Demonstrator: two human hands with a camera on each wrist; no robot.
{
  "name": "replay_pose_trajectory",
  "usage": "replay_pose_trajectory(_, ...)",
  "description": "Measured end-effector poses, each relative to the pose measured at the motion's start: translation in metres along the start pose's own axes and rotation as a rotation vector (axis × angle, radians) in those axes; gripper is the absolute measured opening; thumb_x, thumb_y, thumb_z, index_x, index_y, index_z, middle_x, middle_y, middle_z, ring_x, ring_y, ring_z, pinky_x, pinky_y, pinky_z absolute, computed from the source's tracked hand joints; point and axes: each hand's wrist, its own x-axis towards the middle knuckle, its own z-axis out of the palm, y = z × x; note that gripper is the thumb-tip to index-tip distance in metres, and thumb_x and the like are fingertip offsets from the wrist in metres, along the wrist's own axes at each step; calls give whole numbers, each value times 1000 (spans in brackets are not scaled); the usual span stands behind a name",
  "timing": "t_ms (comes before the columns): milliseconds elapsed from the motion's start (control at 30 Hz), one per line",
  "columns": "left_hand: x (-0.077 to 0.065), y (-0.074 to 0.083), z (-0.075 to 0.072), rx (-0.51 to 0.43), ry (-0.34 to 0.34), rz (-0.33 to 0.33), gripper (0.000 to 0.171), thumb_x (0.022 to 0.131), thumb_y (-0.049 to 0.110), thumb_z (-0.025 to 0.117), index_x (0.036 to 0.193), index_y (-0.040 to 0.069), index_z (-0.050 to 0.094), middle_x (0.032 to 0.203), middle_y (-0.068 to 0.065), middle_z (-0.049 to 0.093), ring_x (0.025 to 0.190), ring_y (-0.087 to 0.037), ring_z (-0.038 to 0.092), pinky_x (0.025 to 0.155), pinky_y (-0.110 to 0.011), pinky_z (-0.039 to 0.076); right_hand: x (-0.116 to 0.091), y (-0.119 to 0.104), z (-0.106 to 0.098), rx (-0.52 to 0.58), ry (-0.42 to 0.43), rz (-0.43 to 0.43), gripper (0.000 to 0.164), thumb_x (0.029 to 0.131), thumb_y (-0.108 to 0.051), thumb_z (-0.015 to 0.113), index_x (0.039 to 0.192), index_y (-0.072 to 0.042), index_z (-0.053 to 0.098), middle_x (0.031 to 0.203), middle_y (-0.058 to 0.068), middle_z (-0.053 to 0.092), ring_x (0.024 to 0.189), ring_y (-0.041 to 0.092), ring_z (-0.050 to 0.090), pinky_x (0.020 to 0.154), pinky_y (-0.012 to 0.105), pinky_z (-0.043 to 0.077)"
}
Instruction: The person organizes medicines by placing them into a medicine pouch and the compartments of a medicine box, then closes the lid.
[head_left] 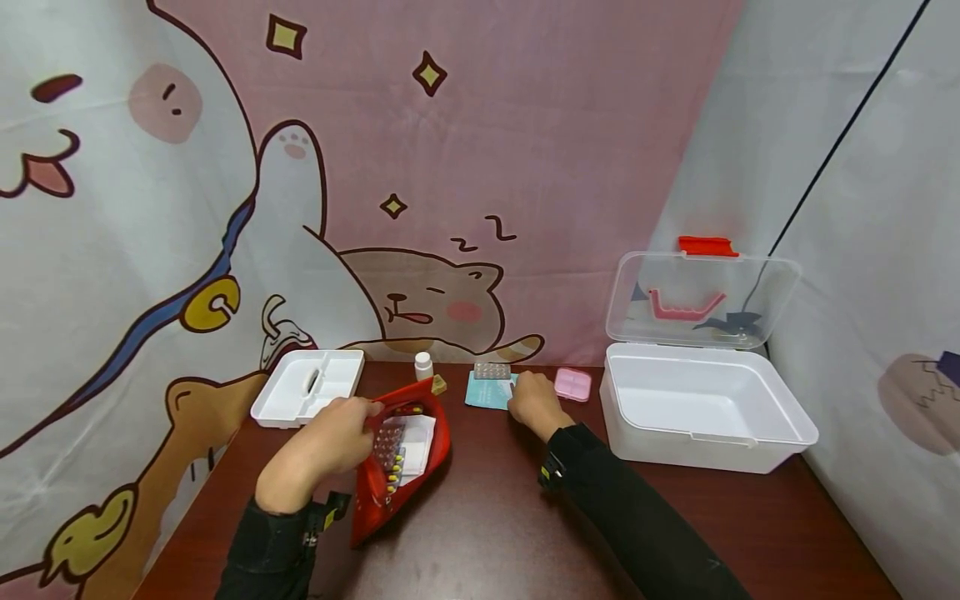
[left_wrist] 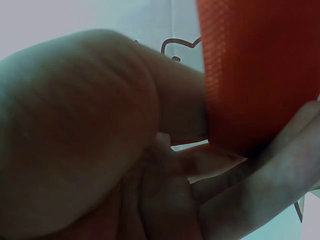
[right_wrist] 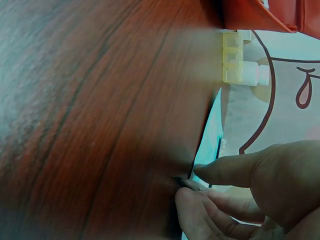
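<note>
My left hand grips the rim of an unzipped red pouch, which stands tilted on the table. Inside the pouch are blister packs of pills and a folded white piece. In the left wrist view, my thumb and fingers lie on either side of the red fabric. My right hand pinches the edge of a flat light blue packet on the table. Between thumb and finger shows a small dark sliver, too unclear to name. A blister pack lies at the packet's far edge.
A white bottle and a small yellow pillbox stand behind the pouch. A pink pillbox lies right of my right hand. An open white box with a clear lid stands at right, a white divided tray at left.
</note>
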Motion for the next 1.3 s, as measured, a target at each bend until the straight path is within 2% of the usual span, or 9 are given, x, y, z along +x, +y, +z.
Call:
replay_pose_trajectory(200,0,2,0,-26,-13,-18,54,94,-3,61,147,-8,65,143,-25,71,95,-28,65,63,-33,47,-5,0,-4,17,6,0,34,102,-29,69,78,-5,75,99,21,80,98,41,77,89,53,62)
replay_pose_trajectory(233,0,2,0,-28,-14,-19,54,94,-3,61,148,-8,65,143,-24,71,93,-28,64,63,-33,47,0,5,4,20,-3,11,34,100,-27,71,74,-6,73,96,20,80,96,40,76,88,53,61)
replay_pose_trajectory(467,1,3,1,-33,-20,-25,55,94,-4,61,149,-7,65,145,-25,70,97,-29,65,63,-34,47,-11,-5,-16,65,-88,96,15,84,-16,80,81,-3,73,94,15,74,86,29,64,83,45,55)
replay_pose_trajectory(633,1,2,1,-28,-22,-24,55,94,-4,61,148,-7,65,147,-25,69,103,-31,64,64,-34,46,-10,-8,-17,28,-99,68,23,83,-22,76,65,-13,65,80,6,66,79,26,58,74,43,49)
replay_pose_trajectory(700,2,3,1,-26,-24,-24,55,94,-3,61,148,-7,65,147,-25,70,101,-30,64,63,-34,46,-23,-21,-35,44,-116,36,22,83,-21,75,64,-14,64,77,4,63,77,25,58,72,43,49)
replay_pose_trajectory(867,1,3,0,-19,-24,-26,54,94,-3,61,148,-7,66,146,-25,70,100,-30,64,66,-34,47,-64,-67,-88,257,-211,0,9,91,-15,72,83,-11,72,73,4,71,65,18,71,65,31,53)
replay_pose_trajectory(933,2,3,0,-11,-23,-26,54,94,-2,62,147,-7,66,145,-25,71,101,-30,64,70,-35,48,-73,-80,-97,360,-243,-7,5,95,-14,72,91,-10,72,73,4,73,62,17,75,63,28,57)
replay_pose_trajectory(1167,1,3,-1,0,-18,-17,52,94,-2,63,146,-7,67,140,-25,72,101,-30,64,73,-36,50,-93,-111,-106,709,-368,-57,6,95,-3,73,100,0,71,80,12,74,63,22,76,71,47,69)
replay_pose_trajectory(1300,1,2,0,-9,-16,-14,52,94,-3,63,146,-8,67,140,-26,72,100,-30,65,72,-35,50,-101,-122,-101,798,-416,-64,9,95,-2,73,102,3,68,81,17,74,61,20,73,72,49,68)
